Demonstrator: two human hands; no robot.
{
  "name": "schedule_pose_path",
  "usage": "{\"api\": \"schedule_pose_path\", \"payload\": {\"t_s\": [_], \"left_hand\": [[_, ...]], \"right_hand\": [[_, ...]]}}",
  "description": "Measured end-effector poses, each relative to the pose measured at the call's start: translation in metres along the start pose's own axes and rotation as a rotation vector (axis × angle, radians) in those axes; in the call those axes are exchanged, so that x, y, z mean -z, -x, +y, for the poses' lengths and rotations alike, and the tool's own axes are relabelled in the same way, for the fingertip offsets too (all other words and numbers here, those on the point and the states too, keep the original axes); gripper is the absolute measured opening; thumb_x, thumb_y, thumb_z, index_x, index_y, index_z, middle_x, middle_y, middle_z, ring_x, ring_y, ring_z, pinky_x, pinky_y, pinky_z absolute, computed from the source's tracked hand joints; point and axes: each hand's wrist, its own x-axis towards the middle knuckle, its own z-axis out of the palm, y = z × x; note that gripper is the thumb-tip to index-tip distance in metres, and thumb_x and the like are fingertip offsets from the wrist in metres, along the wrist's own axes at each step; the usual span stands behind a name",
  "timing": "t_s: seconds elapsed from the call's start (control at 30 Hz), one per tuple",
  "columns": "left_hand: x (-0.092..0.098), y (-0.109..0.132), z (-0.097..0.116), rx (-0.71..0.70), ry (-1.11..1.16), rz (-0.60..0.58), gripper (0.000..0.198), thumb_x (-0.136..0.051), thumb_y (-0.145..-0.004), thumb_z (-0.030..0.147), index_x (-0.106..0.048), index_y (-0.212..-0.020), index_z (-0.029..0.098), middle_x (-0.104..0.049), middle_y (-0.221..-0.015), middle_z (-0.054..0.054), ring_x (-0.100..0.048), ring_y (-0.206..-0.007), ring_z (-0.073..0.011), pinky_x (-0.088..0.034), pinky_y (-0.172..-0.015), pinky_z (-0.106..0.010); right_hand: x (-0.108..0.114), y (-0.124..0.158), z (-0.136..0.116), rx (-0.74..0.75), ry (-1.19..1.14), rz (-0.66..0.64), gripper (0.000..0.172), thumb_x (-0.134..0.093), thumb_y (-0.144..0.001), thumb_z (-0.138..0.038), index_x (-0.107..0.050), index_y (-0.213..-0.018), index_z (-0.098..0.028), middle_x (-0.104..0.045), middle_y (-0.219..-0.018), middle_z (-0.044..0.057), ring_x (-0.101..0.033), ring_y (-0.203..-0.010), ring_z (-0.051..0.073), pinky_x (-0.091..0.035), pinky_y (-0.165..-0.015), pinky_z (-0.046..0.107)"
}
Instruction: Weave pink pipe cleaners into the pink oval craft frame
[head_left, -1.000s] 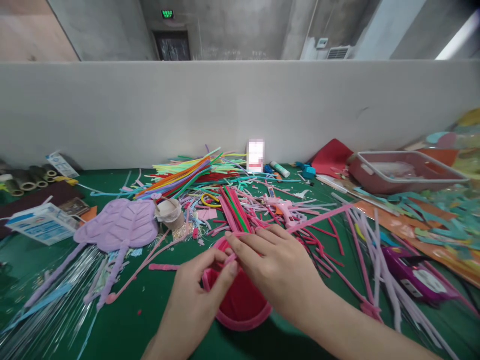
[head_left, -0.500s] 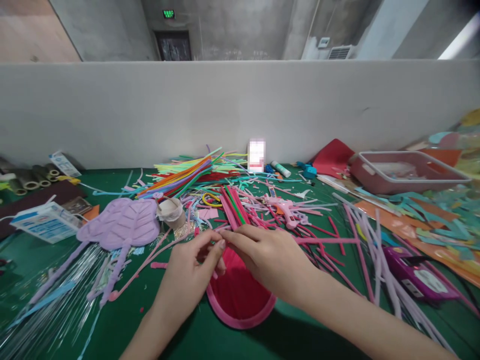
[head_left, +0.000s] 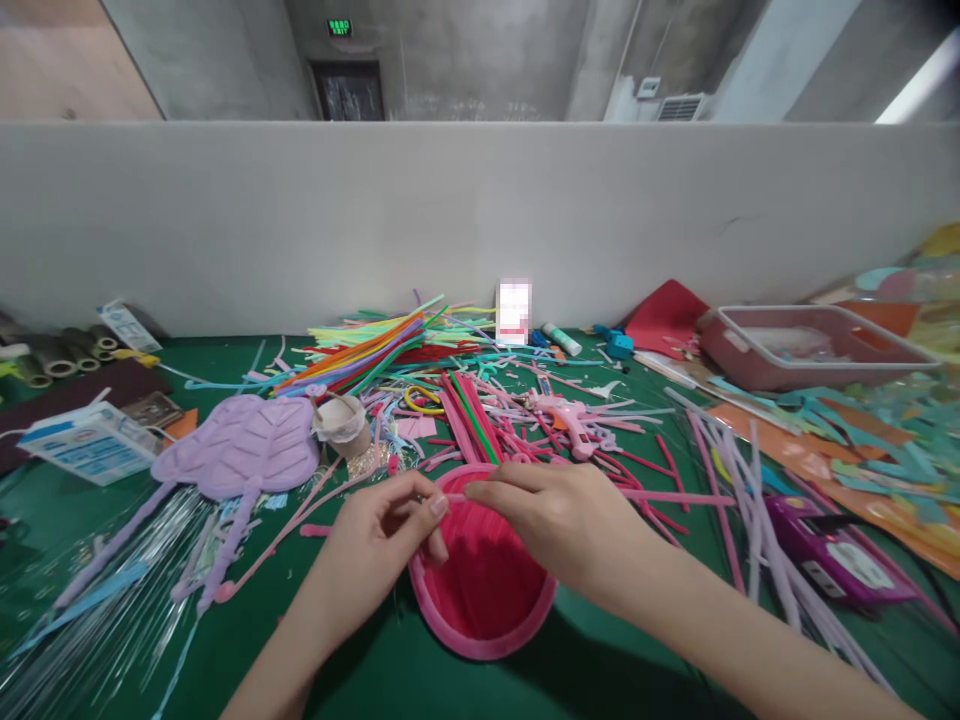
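A pink pipe cleaner [head_left: 667, 496] runs sideways between my hands, its long end sticking out to the right past my right wrist. My left hand [head_left: 371, 545] pinches it with thumb and forefinger. Close by, my right hand [head_left: 566, 520] has its fingers pressed together on the same pipe cleaner, palm down. Beneath both hands lies an oval red piece [head_left: 491, 575] with a thick pink fuzzy rim. A bundle of pink and green pipe cleaners [head_left: 474, 420] lies just behind it.
A pink glue gun [head_left: 568, 420] lies among loose stems. A lilac leaf-shaped piece [head_left: 240, 445] and a small cup [head_left: 343, 425] stand left. Colourful pipe cleaners [head_left: 367, 350] lie at the back. On the right are a purple device [head_left: 832, 550] and a pink bin [head_left: 810, 375].
My hands have come slightly apart and lower, so a short stretch of pink pipe cleaner shows between them. Its right end has shifted a little right, and more of the oval's far rim shows.
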Motion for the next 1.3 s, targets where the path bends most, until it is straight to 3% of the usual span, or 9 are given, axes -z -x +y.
{"api": "schedule_pose_path", "payload": {"t_s": [0.23, 0.4, 0.6, 0.73, 0.8, 0.87, 0.93, 1.03, 1.3], "left_hand": [[0.002, -0.002, 0.005, -0.206, -0.383, 0.103, 0.019, -0.057, -0.089, 0.032, -0.072, -0.083, 0.022, -0.072, -0.079, 0.000, -0.064, -0.073, -0.0157, -0.047, -0.066, -0.022], [0.011, -0.010, 0.002, 0.003, -0.179, -0.022, 0.020, -0.065, -0.081, 0.036, -0.070, -0.074, 0.019, -0.067, -0.062, 0.000, -0.063, -0.060, -0.0167, -0.041, -0.046, -0.020], [0.022, -0.023, -0.003, 0.145, -0.007, -0.111, 0.023, -0.074, -0.071, 0.039, -0.070, -0.068, 0.016, -0.067, -0.061, -0.003, -0.063, -0.060, -0.0180, -0.047, -0.054, -0.023], [0.022, -0.010, 0.007, -0.080, -0.270, 0.255, 0.024, -0.066, -0.080, 0.043, -0.074, -0.092, 0.024, -0.072, -0.088, -0.006, -0.063, -0.078, -0.0236, -0.048, -0.066, -0.029], [0.017, 0.003, 0.012, -0.319, -0.487, 0.573, 0.016, -0.065, -0.082, 0.038, -0.074, -0.090, 0.026, -0.071, -0.087, -0.005, -0.060, -0.087, -0.0252, -0.044, -0.084, -0.033], [0.008, 0.014, 0.014, -0.453, -0.645, 0.716, 0.012, -0.067, -0.080, 0.035, -0.072, -0.074, 0.026, -0.068, -0.074, -0.004, -0.057, -0.081, -0.0242, -0.040, -0.084, -0.033], [-0.004, 0.018, 0.012, -0.412, -0.628, 0.608, 0.026, -0.063, -0.083, 0.035, -0.066, -0.060, 0.023, -0.061, -0.061, -0.002, -0.053, -0.066, -0.0200, -0.039, -0.070, -0.029], [-0.020, 0.010, 0.003, -0.148, -0.340, 0.368, 0.028, -0.052, -0.090, 0.038, -0.069, -0.073, 0.022, -0.061, -0.064, -0.001, -0.055, -0.062, -0.0185, -0.039, -0.059, -0.026], [-0.022, -0.010, -0.014, 0.130, 0.347, 0.233, 0.035, -0.067, -0.077, 0.052, -0.065, -0.080, 0.017, -0.039, -0.055, 0.007, -0.030, -0.046, -0.0075, -0.020, -0.040, -0.017]], "right_hand": [[-0.006, -0.002, -0.006, -0.013, -0.034, -0.059, 0.030, -0.056, -0.085, -0.002, -0.066, -0.105, -0.021, -0.073, -0.086, -0.001, -0.061, -0.058, 0.013, -0.018, -0.045, 0.029], [0.002, 0.001, -0.008, 0.090, -0.010, -0.119, 0.031, -0.053, -0.087, -0.001, -0.065, -0.108, -0.020, -0.071, -0.085, 0.000, -0.057, -0.057, 0.013, -0.016, -0.044, 0.030], [0.004, 0.003, -0.006, 0.164, -0.029, -0.199, 0.030, -0.051, -0.086, -0.001, -0.067, -0.105, -0.019, -0.070, -0.080, 0.001, -0.056, -0.054, 0.012, -0.021, -0.044, 0.029], [-0.004, 0.004, -0.001, -0.054, -0.081, -0.095, 0.032, -0.052, -0.088, -0.005, -0.068, -0.108, -0.023, -0.073, -0.087, 0.002, -0.064, -0.061, 0.012, -0.032, -0.047, 0.024], [-0.009, 0.004, 0.002, -0.174, -0.158, 0.012, 0.026, -0.052, -0.091, -0.010, -0.070, -0.106, -0.021, -0.075, -0.090, 0.004, -0.068, -0.068, 0.014, -0.041, -0.054, 0.023], [-0.014, 0.004, 0.001, -0.270, -0.233, 0.123, 0.023, -0.052, -0.093, -0.015, -0.071, -0.105, -0.020, -0.076, -0.091, 0.006, -0.070, -0.071, 0.017, -0.047, -0.060, 0.024], [-0.017, 0.003, -0.003, -0.312, -0.277, 0.200, 0.023, -0.052, -0.093, -0.017, -0.071, -0.105, -0.019, -0.076, -0.090, 0.007, -0.071, -0.072, 0.019, -0.050, -0.063, 0.026], [-0.024, 0.001, -0.016, -0.308, -0.325, 0.263, 0.022, -0.052, -0.092, -0.015, -0.071, -0.104, -0.018, -0.076, -0.091, 0.007, -0.072, -0.075, 0.020, -0.053, -0.066, 0.028], [-0.042, 0.003, -0.037, -0.181, -0.268, 0.187, 0.028, -0.051, -0.088, -0.009, -0.063, -0.113, -0.015, -0.074, -0.090, 0.008, -0.069, -0.066, 0.018, -0.046, -0.052, 0.024]]}}
